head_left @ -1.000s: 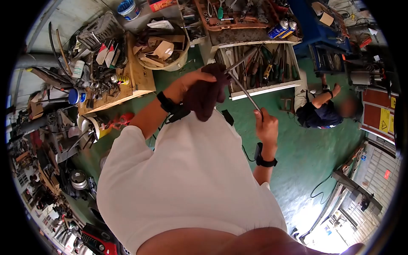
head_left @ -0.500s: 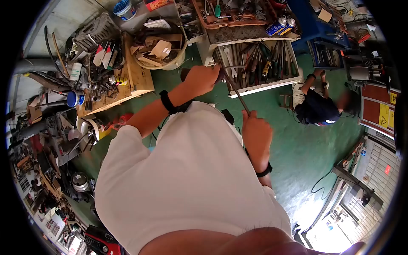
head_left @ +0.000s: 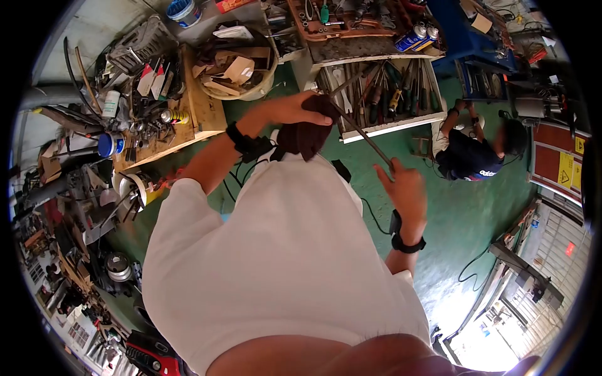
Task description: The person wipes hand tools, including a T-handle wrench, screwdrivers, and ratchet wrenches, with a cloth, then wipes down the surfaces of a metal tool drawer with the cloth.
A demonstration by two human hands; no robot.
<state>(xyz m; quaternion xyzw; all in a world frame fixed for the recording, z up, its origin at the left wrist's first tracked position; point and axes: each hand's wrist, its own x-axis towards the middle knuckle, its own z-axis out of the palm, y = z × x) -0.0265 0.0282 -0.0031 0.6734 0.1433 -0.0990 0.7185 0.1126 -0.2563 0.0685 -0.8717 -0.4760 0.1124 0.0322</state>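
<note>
My left hand [head_left: 307, 109] is closed on a dark maroon rag [head_left: 308, 135], which hangs below the fingers. A long thin metal rod [head_left: 364, 135] runs from the rag down to the right. A shorter metal arm branches up from the same place, so the tool looks L- or T-shaped; the rag hides the joint. My right hand [head_left: 406, 191] grips the rod's lower end, its thumb raised off it. Just beyond my hands is an open drawer [head_left: 392, 128] with several screwdrivers and other hand tools [head_left: 394, 100], including a light-coloured wrench [head_left: 343, 88].
An orange tool case [head_left: 351, 31] and blue spray cans [head_left: 411, 39] sit above the drawer. To the left stand a bin of cardboard [head_left: 266, 84] and a cluttered wooden bench [head_left: 204, 113]. Another person [head_left: 473, 150] sits low on the right, near a blue cabinet [head_left: 461, 53].
My right hand has moved right and slightly down along with the rod's end. My left hand has turned and loosened, and the maroon rag now shows below it.
</note>
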